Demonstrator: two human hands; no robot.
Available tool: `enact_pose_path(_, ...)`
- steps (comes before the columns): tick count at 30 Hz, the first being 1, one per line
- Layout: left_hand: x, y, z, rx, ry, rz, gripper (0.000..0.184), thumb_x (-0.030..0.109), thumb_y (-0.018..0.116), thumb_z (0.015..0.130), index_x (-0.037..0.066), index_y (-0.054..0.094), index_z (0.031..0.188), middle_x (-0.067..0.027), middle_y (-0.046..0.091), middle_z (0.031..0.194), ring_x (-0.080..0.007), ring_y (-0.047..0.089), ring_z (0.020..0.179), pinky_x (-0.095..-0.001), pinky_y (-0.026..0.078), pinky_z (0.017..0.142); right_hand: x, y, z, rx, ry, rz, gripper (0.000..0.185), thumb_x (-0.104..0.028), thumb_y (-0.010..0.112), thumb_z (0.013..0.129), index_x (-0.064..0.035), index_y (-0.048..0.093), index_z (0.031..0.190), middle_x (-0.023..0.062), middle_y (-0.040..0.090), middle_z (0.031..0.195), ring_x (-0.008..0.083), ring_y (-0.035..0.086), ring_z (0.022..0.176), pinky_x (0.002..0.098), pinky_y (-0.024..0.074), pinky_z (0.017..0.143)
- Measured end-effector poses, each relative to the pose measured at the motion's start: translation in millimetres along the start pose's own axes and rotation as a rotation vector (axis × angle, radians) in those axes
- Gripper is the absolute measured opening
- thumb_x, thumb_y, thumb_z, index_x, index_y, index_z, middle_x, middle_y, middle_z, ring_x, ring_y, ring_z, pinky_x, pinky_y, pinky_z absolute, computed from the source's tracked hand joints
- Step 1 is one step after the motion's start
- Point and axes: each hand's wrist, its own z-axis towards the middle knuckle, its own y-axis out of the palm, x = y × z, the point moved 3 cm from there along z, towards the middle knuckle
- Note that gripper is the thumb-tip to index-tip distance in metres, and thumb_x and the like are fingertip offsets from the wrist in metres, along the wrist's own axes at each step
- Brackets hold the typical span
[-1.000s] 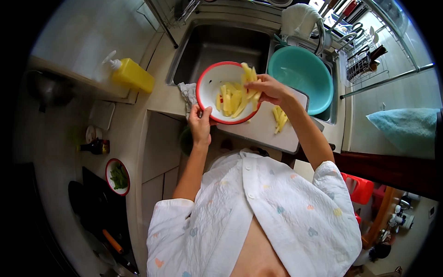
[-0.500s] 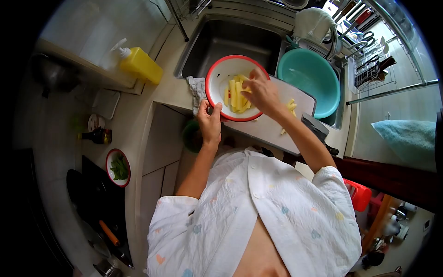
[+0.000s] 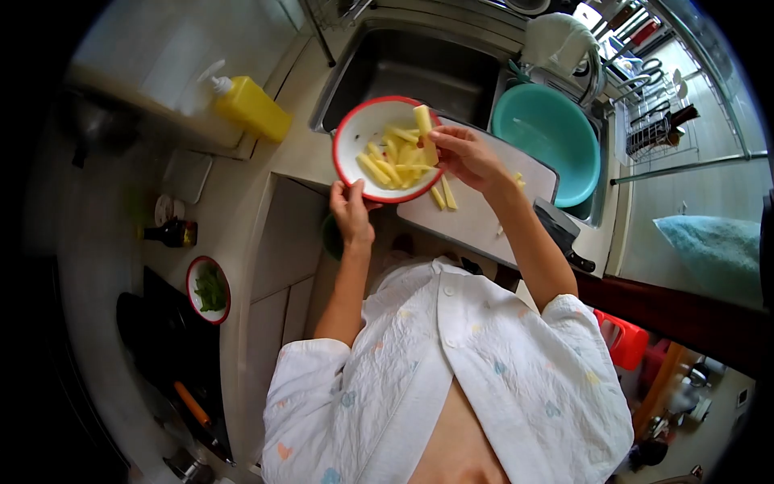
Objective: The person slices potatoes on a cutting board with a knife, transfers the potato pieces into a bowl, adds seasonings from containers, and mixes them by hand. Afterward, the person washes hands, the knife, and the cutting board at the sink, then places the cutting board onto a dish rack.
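Note:
My left hand grips the near rim of a white bowl with a red edge, thumb on top. Pale yellow potato sticks lie in a loose pile in it. Over the bowl's right side, my right hand pinches a thick potato stick that points up and away from me. Below the hand is a light cutting board with dark edges. Two loose sticks lie on it beside the bowl, and a few more pieces show partly behind my right wrist.
A cleaver lies at the board's right end. Behind are a steel sink and a turquoise basin. On the left stand a yellow pump bottle, a dark sauce bottle and a bowl of green vegetables.
The bowl has shifted left and tilted a little. My right hand has come up out of it with a potato stick. Two sticks now show on the board beside the bowl.

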Motion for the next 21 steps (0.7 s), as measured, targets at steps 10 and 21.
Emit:
enact_pose_path(10, -16, -40, 36, 0.127, -0.116, 0.216, 0.018, 0.015, 0.066, 0.086, 0.01, 0.051, 0.092, -0.0029, 0.062, 0.08, -0.0141, 0.064, 0.063, -0.0261, 0.054, 0.048, 72, -94, -75, 0.382, 0.05, -0.396, 0.017, -0.011, 0.069, 0.082, 0.003, 0.06, 0.087, 0.0077, 0.064, 0.068, 0.0109, 0.059, 0.052, 0.0267, 0.0469, 0.043)
enact_pose_path(21, -4, -33, 21, 0.279, -0.109, 0.4, 0.044, 0.035, 0.068, 0.087, 0.004, 0.044, 0.11, -0.0073, 0.058, 0.1, -0.0125, 0.06, 0.07, -0.0231, 0.049, 0.047, 58, -162, -203, 0.631, -0.303, -1.585, 0.038, -0.003, 0.062, 0.072, -0.0088, 0.06, 0.109, 0.0122, 0.06, 0.101, 0.0309, 0.059, 0.093, 0.042, 0.0492, 0.071)
